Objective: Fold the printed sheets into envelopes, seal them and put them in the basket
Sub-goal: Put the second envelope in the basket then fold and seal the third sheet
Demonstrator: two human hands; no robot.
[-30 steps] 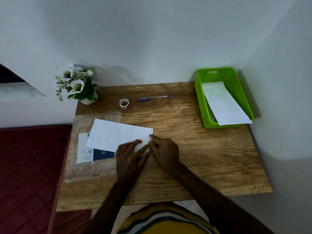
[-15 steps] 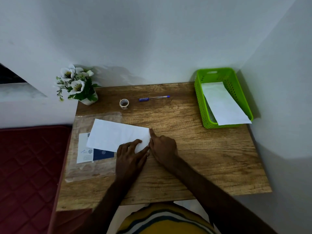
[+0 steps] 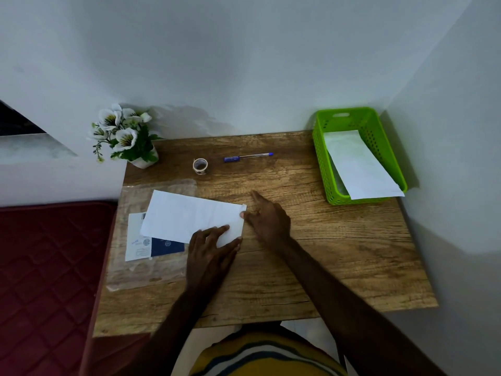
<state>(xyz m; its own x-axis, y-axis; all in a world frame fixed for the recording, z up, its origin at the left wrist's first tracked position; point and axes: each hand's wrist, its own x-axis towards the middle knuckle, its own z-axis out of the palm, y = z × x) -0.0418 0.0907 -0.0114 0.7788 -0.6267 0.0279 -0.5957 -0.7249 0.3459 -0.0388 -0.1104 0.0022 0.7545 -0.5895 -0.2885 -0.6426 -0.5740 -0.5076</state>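
Observation:
A folded white sheet [image 3: 187, 214] lies on the wooden table [image 3: 325, 253], left of centre. My left hand [image 3: 210, 246] presses flat on its near right corner with straight fingers. My right hand [image 3: 267, 217] sits just right of the sheet's right edge, fingers spread, thumb tip touching that edge. Under the sheet lies a printed sheet with a blue panel [image 3: 151, 246] on a clear plastic sleeve [image 3: 141, 272]. A small tape roll [image 3: 200, 166] stands further back. The green basket [image 3: 322, 158] at the back right holds one white envelope [image 3: 357, 165] that sticks out over its near rim.
A blue pen [image 3: 248, 157] lies behind the sheet near the wall. A pot of white flowers [image 3: 124, 137] stands at the table's back left corner. A red quilted mattress [image 3: 46, 280] borders the table on the left. Walls close in behind and to the right.
My right hand has slid away from the sheet's near corner up along its right edge and spread its fingers. My left hand stays pressed on the sheet.

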